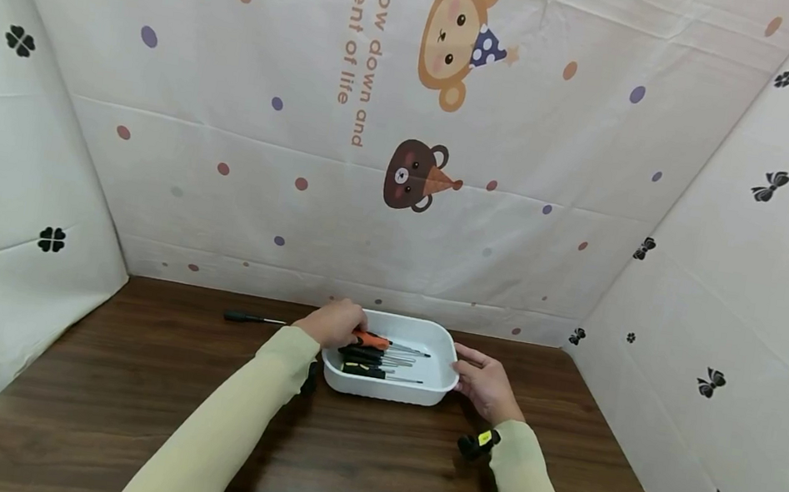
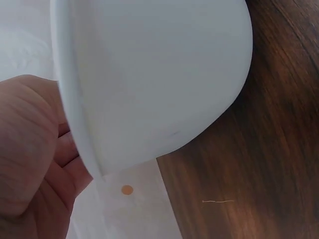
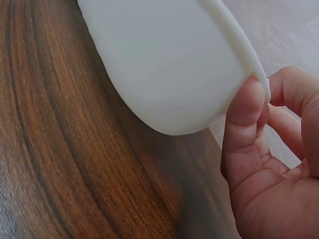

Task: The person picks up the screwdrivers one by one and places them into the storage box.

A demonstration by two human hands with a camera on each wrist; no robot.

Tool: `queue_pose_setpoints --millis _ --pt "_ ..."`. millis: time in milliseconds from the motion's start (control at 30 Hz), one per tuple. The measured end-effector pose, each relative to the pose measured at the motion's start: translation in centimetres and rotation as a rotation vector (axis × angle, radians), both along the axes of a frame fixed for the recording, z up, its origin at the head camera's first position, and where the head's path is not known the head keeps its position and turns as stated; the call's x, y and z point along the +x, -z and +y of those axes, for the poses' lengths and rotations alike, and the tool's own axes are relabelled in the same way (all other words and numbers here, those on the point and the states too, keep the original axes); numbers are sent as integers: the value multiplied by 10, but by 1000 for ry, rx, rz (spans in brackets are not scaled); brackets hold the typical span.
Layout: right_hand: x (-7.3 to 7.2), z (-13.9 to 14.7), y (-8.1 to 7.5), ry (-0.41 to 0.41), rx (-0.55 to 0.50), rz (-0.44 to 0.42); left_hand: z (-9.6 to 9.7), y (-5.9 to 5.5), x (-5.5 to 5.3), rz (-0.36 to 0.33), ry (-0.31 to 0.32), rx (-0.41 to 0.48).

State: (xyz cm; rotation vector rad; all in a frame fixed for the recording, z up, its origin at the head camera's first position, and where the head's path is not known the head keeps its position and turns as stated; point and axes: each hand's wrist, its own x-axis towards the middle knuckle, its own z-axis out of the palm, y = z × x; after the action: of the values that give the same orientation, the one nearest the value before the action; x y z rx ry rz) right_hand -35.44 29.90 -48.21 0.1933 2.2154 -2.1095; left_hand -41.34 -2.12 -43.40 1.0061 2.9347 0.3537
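Note:
A white plastic tray [image 1: 442, 335] holds several screwdrivers lying side by side, handles to the left and shafts to the right. My left hand [image 1: 332, 323] reaches over its left rim, with curled fingers on the orange-handled screwdriver [image 1: 375, 342]. In the left wrist view the tray wall hides the fingertips and what they hold. Nearer the front wall lies a screwdriver with a black and yellow-green handle [image 1: 363, 370]. At the right end, my right hand [image 1: 489, 384] pinches the tray's rim, thumb outside, as the right wrist view shows closely.
Another screwdriver with a black handle [image 1: 244, 317] lies on the dark wood table [image 1: 364, 460], left of the tray. A printed white cloth [image 1: 279, 205] stands behind the table, and similar cloths rise at both sides.

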Motion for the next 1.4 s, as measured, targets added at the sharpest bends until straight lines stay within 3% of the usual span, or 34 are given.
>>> queue_pose_setpoints --millis 333,733,867,1167,1400 --pt "-1 0 1 -8 -8 11 -1 -2 2 -36 1 10" --pt "-1 -1 1 1 -3 19 -12 1 -1 7 21 81" --pt "-1 0 1 1 3 16 -22 1 0 29 -5 105" --pt "0 -1 1 0 7 19 -58 7 1 75 -23 318" --pt "-1 -1 1 -2 -1 20 -92 18 -5 39 -71 423"
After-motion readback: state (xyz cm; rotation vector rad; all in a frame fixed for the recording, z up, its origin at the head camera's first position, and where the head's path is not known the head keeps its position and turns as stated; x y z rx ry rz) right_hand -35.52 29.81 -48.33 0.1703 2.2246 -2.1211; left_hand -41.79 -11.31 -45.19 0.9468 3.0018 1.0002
